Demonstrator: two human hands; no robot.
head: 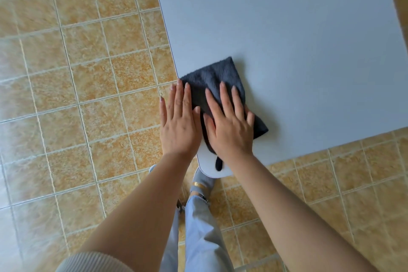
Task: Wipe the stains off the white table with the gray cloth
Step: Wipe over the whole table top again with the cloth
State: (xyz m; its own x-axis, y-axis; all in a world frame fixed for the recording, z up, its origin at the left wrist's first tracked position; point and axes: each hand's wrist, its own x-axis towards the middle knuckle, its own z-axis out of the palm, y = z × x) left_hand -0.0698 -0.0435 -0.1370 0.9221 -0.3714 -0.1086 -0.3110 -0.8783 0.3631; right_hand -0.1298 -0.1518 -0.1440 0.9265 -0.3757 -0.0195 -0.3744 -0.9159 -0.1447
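Observation:
The dark gray cloth (217, 77) lies folded on the near left corner of the white table (298, 40). My right hand (229, 126) presses flat on the cloth, fingers spread. My left hand (178, 123) lies flat beside it, over the table's left edge, with its fingertips on the cloth's left side. A small loop of the cloth (219, 164) sticks out below my right wrist near the rounded corner. I see no stains on the bare tabletop.
Tan floor tiles (77, 95) surround the table on the left and near sides. My legs in light jeans (203, 227) and a shoe (202, 180) stand just under the table corner.

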